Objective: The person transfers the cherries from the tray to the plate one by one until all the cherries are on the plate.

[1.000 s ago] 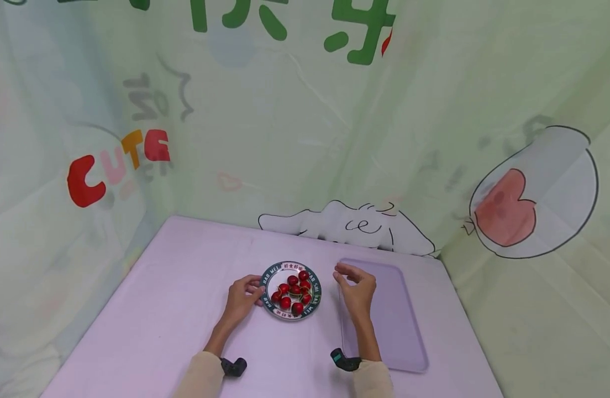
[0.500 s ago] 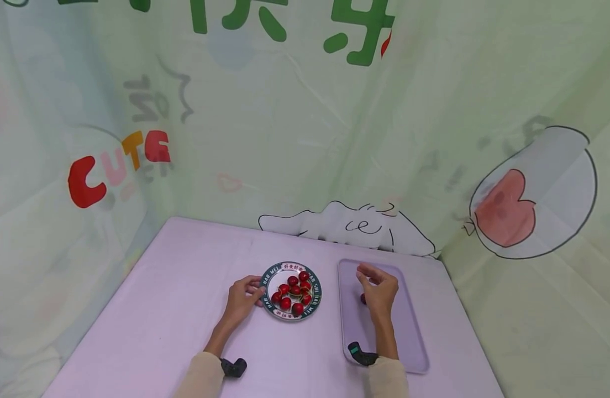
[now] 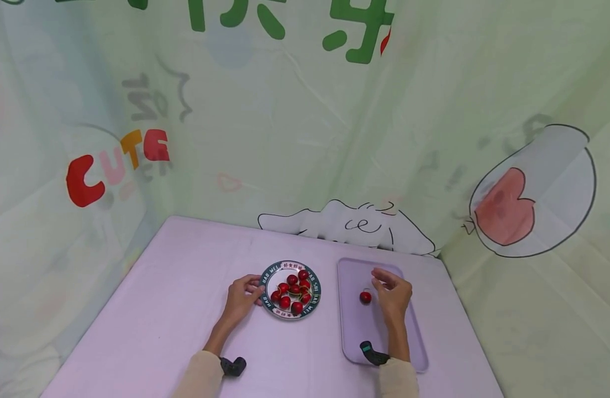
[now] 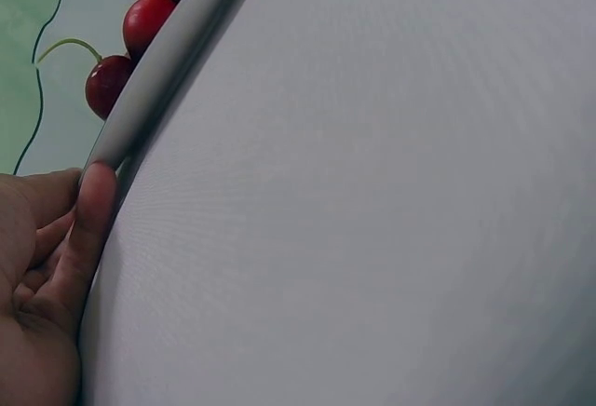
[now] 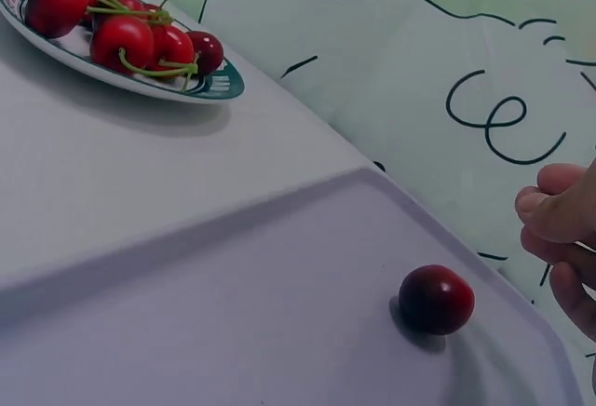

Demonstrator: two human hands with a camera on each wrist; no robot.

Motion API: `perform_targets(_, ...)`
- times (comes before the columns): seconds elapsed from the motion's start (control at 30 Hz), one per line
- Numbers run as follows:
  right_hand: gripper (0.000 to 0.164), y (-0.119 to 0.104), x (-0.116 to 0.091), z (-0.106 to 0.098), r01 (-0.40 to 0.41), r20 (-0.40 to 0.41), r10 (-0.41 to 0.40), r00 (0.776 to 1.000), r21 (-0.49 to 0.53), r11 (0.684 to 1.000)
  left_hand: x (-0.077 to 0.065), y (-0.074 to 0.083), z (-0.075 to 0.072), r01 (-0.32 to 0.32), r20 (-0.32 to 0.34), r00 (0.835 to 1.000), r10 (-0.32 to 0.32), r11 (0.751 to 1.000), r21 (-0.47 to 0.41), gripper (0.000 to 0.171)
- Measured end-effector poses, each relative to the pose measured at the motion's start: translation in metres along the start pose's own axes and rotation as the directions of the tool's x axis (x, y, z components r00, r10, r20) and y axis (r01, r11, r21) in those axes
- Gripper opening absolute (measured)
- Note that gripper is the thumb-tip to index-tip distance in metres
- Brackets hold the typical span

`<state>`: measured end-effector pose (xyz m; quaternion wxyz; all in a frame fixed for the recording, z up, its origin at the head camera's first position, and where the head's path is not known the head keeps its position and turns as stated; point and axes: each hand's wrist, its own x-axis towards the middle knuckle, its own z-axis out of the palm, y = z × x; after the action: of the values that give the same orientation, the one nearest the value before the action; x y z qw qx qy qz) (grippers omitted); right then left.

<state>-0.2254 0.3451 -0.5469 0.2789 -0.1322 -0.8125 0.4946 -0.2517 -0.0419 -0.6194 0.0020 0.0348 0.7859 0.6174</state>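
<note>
My left hand [image 3: 240, 301] pinches the left rim of a round plate [image 3: 273, 313] with a green lettered border; the left wrist view shows the fingers [image 4: 96, 199] at the rim from the side. Several red cherries [image 3: 285, 302] with green stems lie on the plate. On a shallow lilac tray [image 3: 352, 337] to the right sits a single dark red cherry [image 3: 366, 297]. My right hand [image 3: 395, 298] hovers over the tray, right of that cherry and apart from it. Its fingers are loosely curled and nothing shows between them in the right wrist view.
Plate and tray stand side by side on a pale table [image 3: 185, 265]. A printed cloth curtain [image 3: 285, 138] rises behind the table and at both sides. Each wrist wears a black camera mount, such as the right mount [image 3: 373, 354].
My right hand has moved right, from the tray's left edge to over its right half. The tray's cherry, hidden at first, now shows fully. My left hand and the plate stay put.
</note>
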Motion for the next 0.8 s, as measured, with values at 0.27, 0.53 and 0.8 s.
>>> perform_targets(0.27, 0.019, 0.034, 0.006, -0.001, -0.052, 0.032, 0.057, 0.998, -0.146, 0.988, 0.000, 0.001, -0.001, -0.001, 0.003, 1.000, 0.001, 1.000, 0.005, 0.034)
perform_targets(0.53, 0.017, 0.054, 0.009, 0.000, -0.018, 0.067, 0.034, 0.997, -0.234, 0.972, 0.001, 0.001, 0.000, -0.004, -0.007, 1.000, 0.004, 1.000, 0.009, 0.034)
perform_targets(0.8, 0.020, 0.052, 0.002, 0.002, 0.039, 0.080, -0.018, 0.997, -0.261, 0.965, 0.001, -0.002, 0.002, 0.011, -0.008, 1.000, -0.011, 1.000, 0.015, 0.036)
